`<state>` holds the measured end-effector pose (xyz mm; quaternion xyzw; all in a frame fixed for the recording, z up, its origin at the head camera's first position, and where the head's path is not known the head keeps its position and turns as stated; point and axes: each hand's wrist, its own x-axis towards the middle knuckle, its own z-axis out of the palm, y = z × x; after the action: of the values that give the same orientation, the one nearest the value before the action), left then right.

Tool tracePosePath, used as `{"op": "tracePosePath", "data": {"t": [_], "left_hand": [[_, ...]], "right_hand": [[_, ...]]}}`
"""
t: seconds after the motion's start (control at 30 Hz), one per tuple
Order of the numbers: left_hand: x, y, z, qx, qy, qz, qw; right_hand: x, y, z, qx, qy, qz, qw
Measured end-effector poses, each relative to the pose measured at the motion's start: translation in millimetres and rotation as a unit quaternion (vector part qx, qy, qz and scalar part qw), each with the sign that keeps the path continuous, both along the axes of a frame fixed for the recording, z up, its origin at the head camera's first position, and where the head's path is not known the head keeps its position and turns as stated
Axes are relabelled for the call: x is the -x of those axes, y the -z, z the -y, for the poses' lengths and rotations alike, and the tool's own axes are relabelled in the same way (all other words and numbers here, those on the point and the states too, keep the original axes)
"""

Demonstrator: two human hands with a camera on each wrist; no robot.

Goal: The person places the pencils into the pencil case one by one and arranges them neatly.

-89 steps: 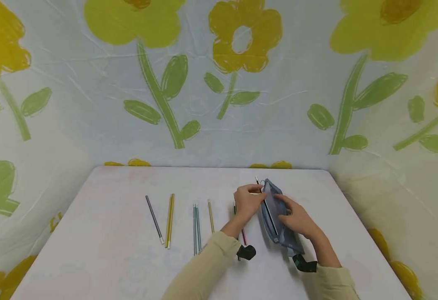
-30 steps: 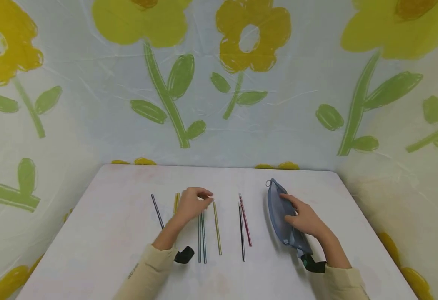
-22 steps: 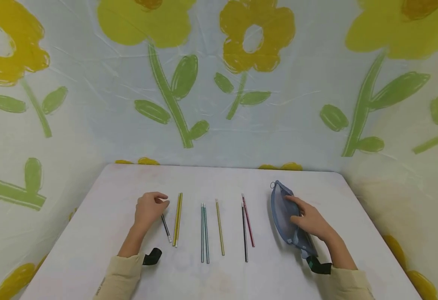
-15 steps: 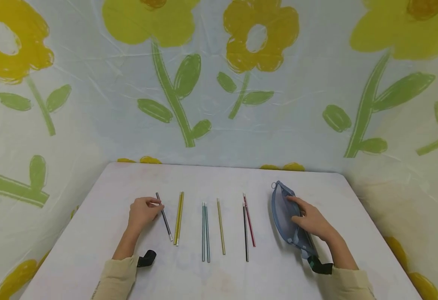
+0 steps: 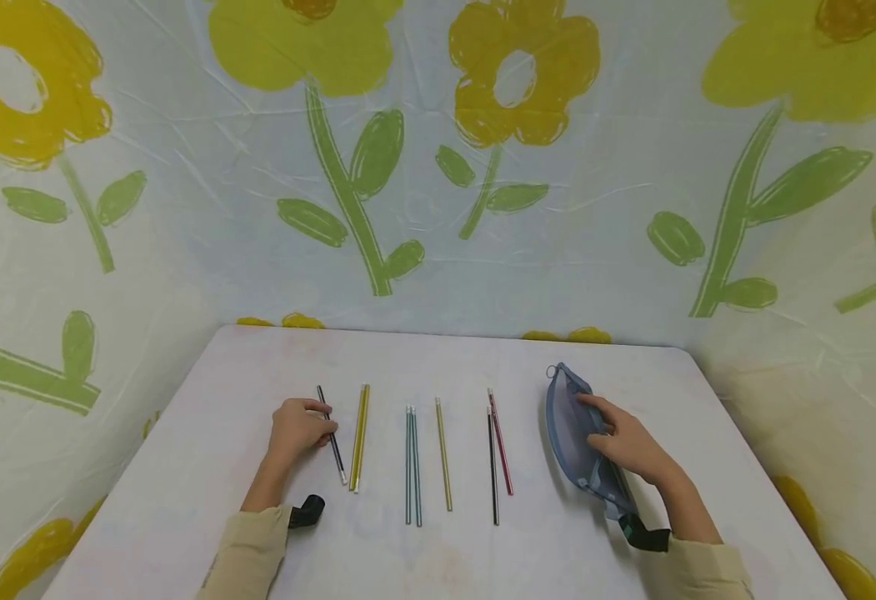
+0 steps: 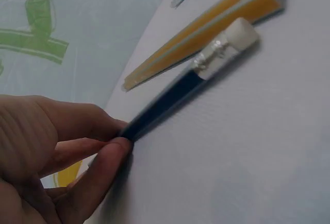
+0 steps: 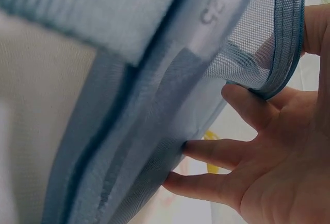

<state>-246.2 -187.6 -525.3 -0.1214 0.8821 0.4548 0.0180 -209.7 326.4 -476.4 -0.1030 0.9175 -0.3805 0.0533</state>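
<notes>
At the left of the table, my left hand [image 5: 293, 432] pinches a dark blue pencil [image 5: 338, 458] between thumb and fingers. In the left wrist view, the pencil's white eraser [image 6: 241, 34] points away from the fingertips, and its other end is hidden by the hand. My right hand [image 5: 625, 440] holds the side of a blue mesh pencil case [image 5: 567, 433], which gapes at the top. The right wrist view has several fingers [image 7: 216, 153] against the mesh [image 7: 154, 131], with another part of the hand behind it. The case's contents cannot be made out.
Right of the dark blue pencil lie two yellow pencils [image 5: 360, 437], two teal pencils [image 5: 412, 467] and a single yellow pencil [image 5: 443, 454]. A black pencil [image 5: 493, 471] and a red pencil [image 5: 502, 450] lie nearer the case. A flowered sheet [image 5: 603, 192] hangs behind the white table [image 5: 272, 558].
My left hand has left a black pencil at the case's opening, moved left across the table and taken hold of the dark blue pencil. My right hand has stayed on the case.
</notes>
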Motion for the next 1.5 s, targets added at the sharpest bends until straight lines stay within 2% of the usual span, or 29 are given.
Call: {"op": "tracePosePath", "data": {"t": [0.13, 0.33, 0.47, 0.57, 0.7, 0.9, 1.1, 1.23, 1.33, 1.5], "left_hand": [[0.8, -3.0, -0.8, 0.0, -0.009, 0.016, 0.9998], [-1.2, -4.0, 0.7, -0.037, -0.019, 0.024, 0.9988], [-1.8, -7.4, -2.1, -0.053, -0.022, 0.012, 0.9983], [-2.4, -10.7, -9.3, -0.079, -0.021, -0.014, 0.9966], [-3.5, -12.8, -25.6, -0.118, -0.016, -0.051, 0.9916], [-2.4, -13.6, -56.2, -0.154, -0.006, -0.082, 0.9846], [3.2, -18.3, -90.9, -0.189, 0.03, -0.093, 0.9771], [7.3, -22.6, -113.2, -0.215, 0.057, -0.106, 0.9693], [8.2, -25.0, -129.5, -0.233, 0.073, -0.102, 0.9643], [6.3, -29.7, -157.0, -0.24, 0.095, -0.094, 0.9615]], "right_hand": [[-0.2, 0.6, 1, 0.0, 0.0, 0.001, 1.0], [-0.2, 1.7, 0, -0.003, 0.001, -0.004, 1.0], [0.5, 1.7, 0, -0.01, 0.0, -0.005, 0.9999], [0.4, 1.3, -1, -0.013, -0.002, 0.0, 0.9999], [-0.4, 0.0, -2, -0.016, -0.004, 0.007, 0.9998], [0.3, -0.9, -1, -0.015, -0.007, 0.01, 0.9998], [0.5, -0.2, 0, -0.013, -0.004, 0.003, 0.9999], [0.8, -0.1, 1, -0.009, -0.004, 0.003, 0.9999], [1.2, -0.4, 2, -0.008, -0.003, 0.008, 0.9999], [0.6, -1.8, 3, -0.007, 0.0, 0.016, 0.9998]]}}
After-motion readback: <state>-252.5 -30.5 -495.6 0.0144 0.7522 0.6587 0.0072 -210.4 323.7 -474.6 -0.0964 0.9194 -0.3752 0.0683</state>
